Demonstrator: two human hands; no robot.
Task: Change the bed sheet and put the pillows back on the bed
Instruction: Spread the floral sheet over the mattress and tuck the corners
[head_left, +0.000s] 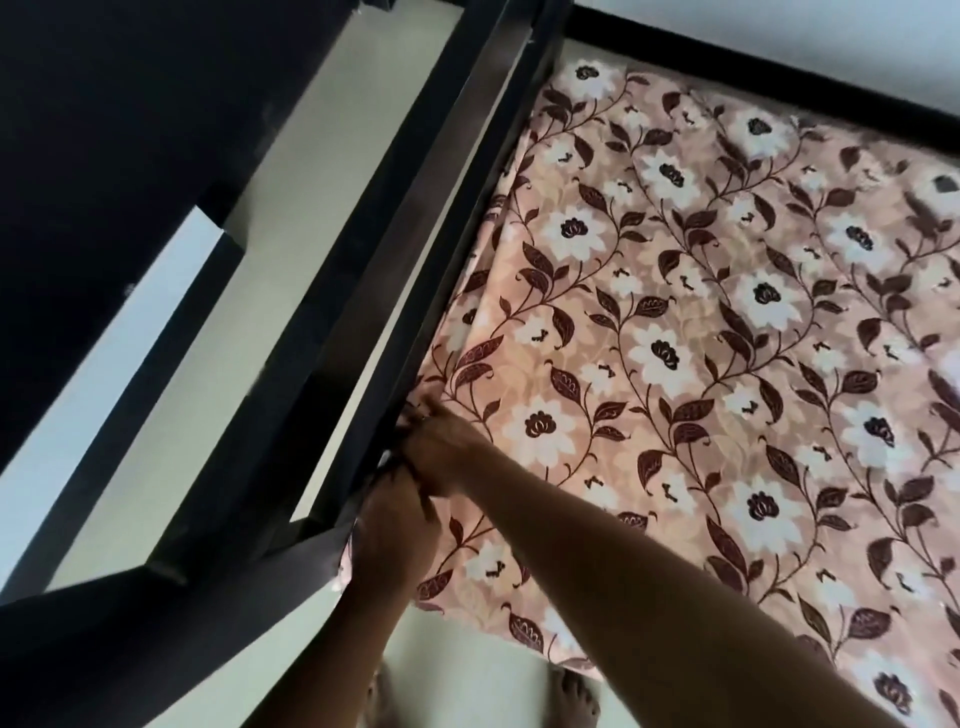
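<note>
A pink bed sheet (675, 364) with white flowers and dark brown leaves covers the mattress. Both hands meet at its left edge, right against the black bed frame (415, 249). My right hand (441, 441) reaches across from the lower right, and its fingertips push the sheet's edge into the gap beside the frame. My left hand (395, 519) comes up from below and grips the sheet's edge near the corner; its fingers are partly hidden under the right hand. No pillow is in view.
The black frame runs diagonally along the bed's left side, and a dark rail (779, 67) lies along the far side by a white wall. Pale floor (467, 670) shows below the sheet's near edge, with my bare feet (576, 696) on it.
</note>
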